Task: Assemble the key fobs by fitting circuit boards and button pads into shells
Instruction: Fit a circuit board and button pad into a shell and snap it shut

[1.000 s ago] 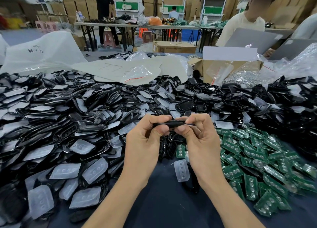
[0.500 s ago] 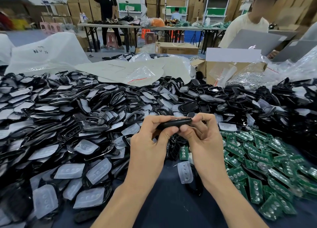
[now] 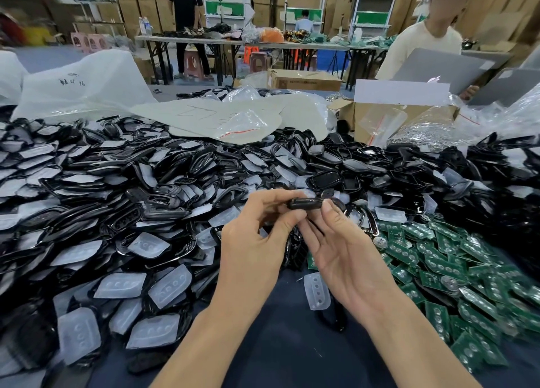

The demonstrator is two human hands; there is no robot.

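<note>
Right hand (image 3: pixel 350 259) has opened; left hand (image 3: pixel 251 247) pinches fob (image 3: pixel 304 203).

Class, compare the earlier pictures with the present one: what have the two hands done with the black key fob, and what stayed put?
The right hand has released the black key fob and opened, palm up, fingertips by its right end. The left hand still pinches it. The loose button pad and the circuit boards lie as before.

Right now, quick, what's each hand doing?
Left hand: pinches the slim black plastic key fob shell.
Right hand: open, fingers relaxed, one tip touching the shell's end.
</note>
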